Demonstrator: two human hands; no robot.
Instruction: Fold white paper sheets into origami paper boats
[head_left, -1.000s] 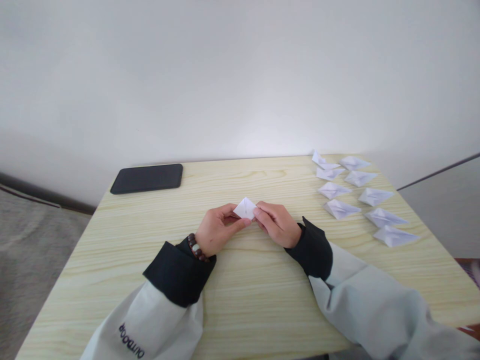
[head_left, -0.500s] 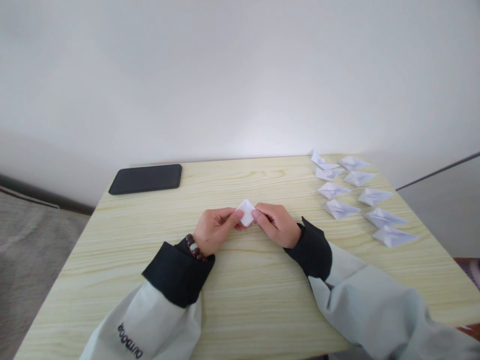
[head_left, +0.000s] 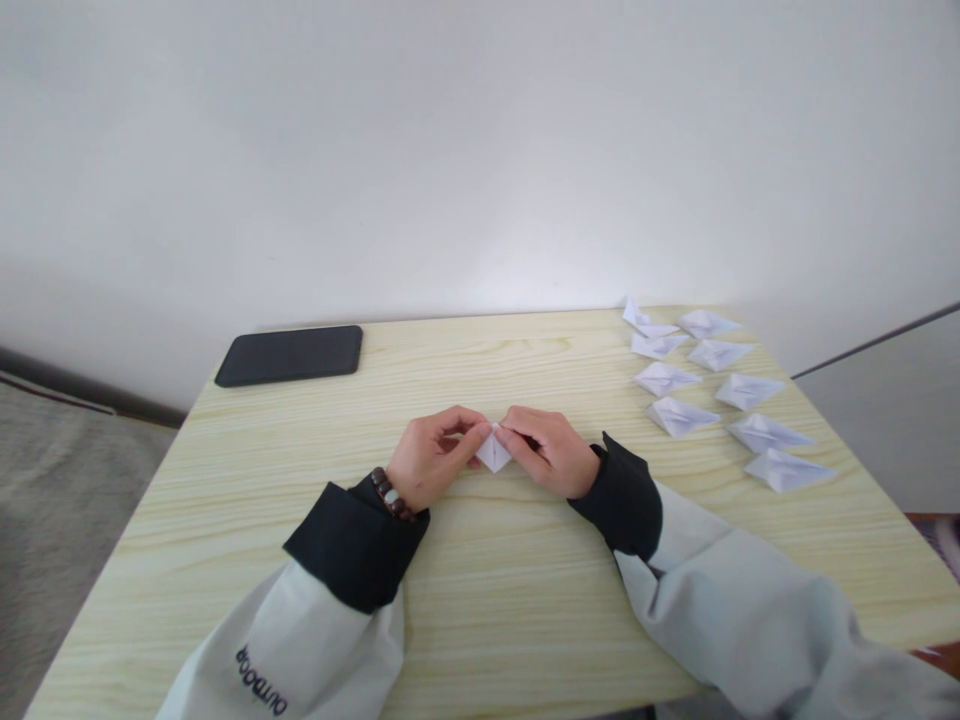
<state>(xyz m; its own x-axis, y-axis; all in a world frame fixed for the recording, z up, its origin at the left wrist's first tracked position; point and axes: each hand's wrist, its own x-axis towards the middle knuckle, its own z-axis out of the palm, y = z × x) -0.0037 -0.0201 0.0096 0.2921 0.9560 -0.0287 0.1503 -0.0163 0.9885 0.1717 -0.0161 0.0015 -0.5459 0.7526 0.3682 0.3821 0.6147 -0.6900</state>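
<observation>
A small piece of folded white paper [head_left: 494,456] is held between my two hands over the middle of the table. It shows as a diamond with its point toward me and a crease or slit down the centre. My left hand [head_left: 435,455] pinches its left upper edge with thumb and fingers. On the other side, my right hand [head_left: 547,450] pinches the right upper edge. Both thumbs lie on top near the upper corner. The fingertips behind the paper are partly hidden.
Several folded white paper pieces [head_left: 676,416] stand in two rough columns on the right of the wooden table [head_left: 480,600]. A black phone-like slab [head_left: 291,355] lies at the back left. A white wall [head_left: 480,160] rises behind the table's back edge.
The folded paper now points down toward me below the thumbs, where before a flat diamond stood up between them. A centre line now shows. Both hands keep their pinch and have barely moved.
</observation>
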